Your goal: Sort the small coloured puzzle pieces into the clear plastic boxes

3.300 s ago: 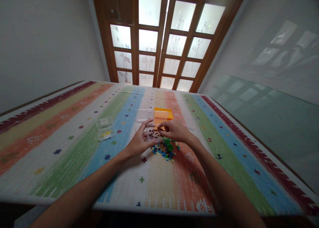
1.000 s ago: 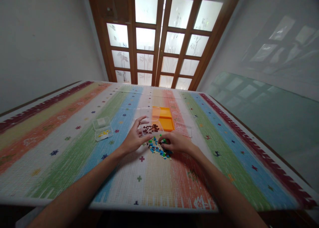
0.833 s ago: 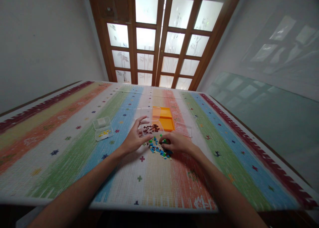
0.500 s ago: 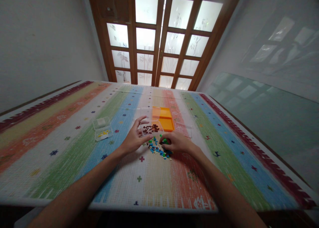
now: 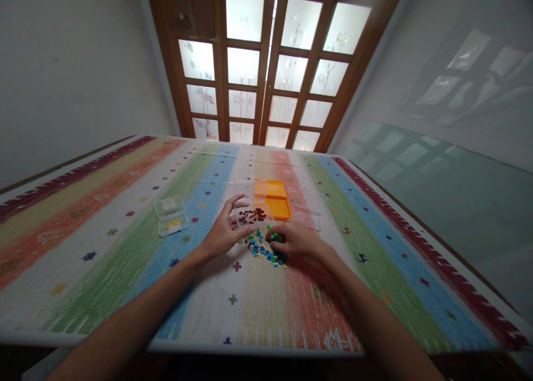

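Note:
My left hand (image 5: 225,232) has its fingers and thumb spread beside a clear plastic box (image 5: 270,223) that holds dark brown bricks (image 5: 258,214). Just in front of the box, a loose pile of small blue, green and cream bricks (image 5: 260,251) lies on the striped cloth. My right hand (image 5: 293,237) is over the right side of this pile, its thumb and fingers curled down among the pieces. Whatever may be between those fingertips is too small and hidden to name.
An open orange box (image 5: 278,207) stands behind the brown bricks. To the left is an open clear case (image 5: 171,224) with yellow pieces. Another clear container (image 5: 308,217) sits to the right on the striped tablecloth (image 5: 200,314).
My right hand has shifted very slightly over the pile. My left hand and the boxes look the same.

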Tool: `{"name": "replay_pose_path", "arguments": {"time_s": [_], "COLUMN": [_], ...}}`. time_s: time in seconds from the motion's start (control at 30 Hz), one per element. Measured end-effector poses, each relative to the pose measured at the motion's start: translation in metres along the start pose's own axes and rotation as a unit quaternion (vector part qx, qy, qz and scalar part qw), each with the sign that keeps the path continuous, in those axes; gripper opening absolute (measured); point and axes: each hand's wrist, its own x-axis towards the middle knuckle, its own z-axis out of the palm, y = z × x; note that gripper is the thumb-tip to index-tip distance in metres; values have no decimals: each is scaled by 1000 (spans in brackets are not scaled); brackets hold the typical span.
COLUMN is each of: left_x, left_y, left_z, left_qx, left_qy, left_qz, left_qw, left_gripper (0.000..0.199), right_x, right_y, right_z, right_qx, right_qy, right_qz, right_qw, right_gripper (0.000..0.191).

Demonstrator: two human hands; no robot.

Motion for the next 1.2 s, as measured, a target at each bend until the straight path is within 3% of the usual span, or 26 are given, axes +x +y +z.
{"name": "replay_pose_path", "arguments": {"time_s": [0.7,1.03,1.2], "left_x": [1,1,-1], "left_y": [-1,-1,-1], "left_z": [0,-1,2], "left_qx": [3,-3,-20], "left_qy": [2,-3,-17], "left_qz": [5,2,-2], "left_qw": [1000,1000,1000], "left_gripper": [80,80,79], "right_x": [4,-5,-8], "right_y": [8,4,-2], "right_z": [12,-9,-26], "right_qx": [-17,76,169], "right_qy": [-5,14,35], "right_qz": [1,12,-18], "right_qw": [1000,997,985], "right_gripper": [14,16,18]}}
